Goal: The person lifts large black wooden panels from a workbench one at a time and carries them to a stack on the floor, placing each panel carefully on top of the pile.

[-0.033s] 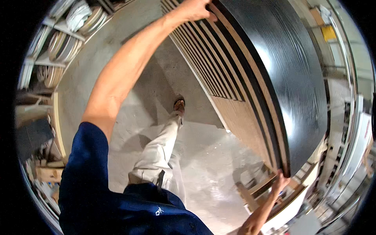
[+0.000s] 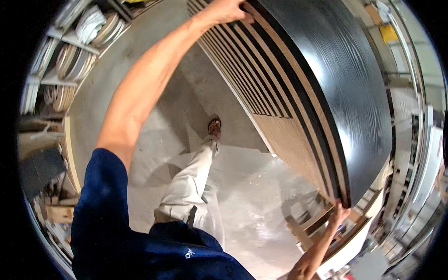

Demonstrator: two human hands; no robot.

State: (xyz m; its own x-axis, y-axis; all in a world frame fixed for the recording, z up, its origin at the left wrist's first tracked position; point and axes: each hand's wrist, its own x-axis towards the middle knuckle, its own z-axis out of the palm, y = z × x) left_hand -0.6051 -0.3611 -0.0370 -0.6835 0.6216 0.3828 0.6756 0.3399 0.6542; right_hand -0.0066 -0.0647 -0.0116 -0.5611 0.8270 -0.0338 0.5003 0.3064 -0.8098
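A large black wood-grain panel (image 2: pixel 345 70) lies on top of a stack of boards (image 2: pixel 280 140) whose edges show alternating black and wood-coloured bands. At the far end, my left hand (image 2: pixel 231 10) reaches across with its fingers closed around the panel's edge. My right hand (image 2: pixel 340 213) is closed on the near corner of the same panel, fingers bent at its edge. Part of each hand's grip is hidden by the panel. Lower in the stack, several boards are shorter and end partway along a wood-coloured face.
A wooden frame (image 2: pixel 317 221) stands below the near corner. Shelves at left hold rolls of edging strip (image 2: pixel 74 60). Metal racking (image 2: pixel 417 107) runs along the right. My sandalled foot (image 2: pixel 214 126) is on the concrete floor (image 2: pixel 247 186) beside the stack.
The panel's near corner and my right hand sit slightly farther right and higher in the picture. My left hand has shifted slightly left, with both grips kept.
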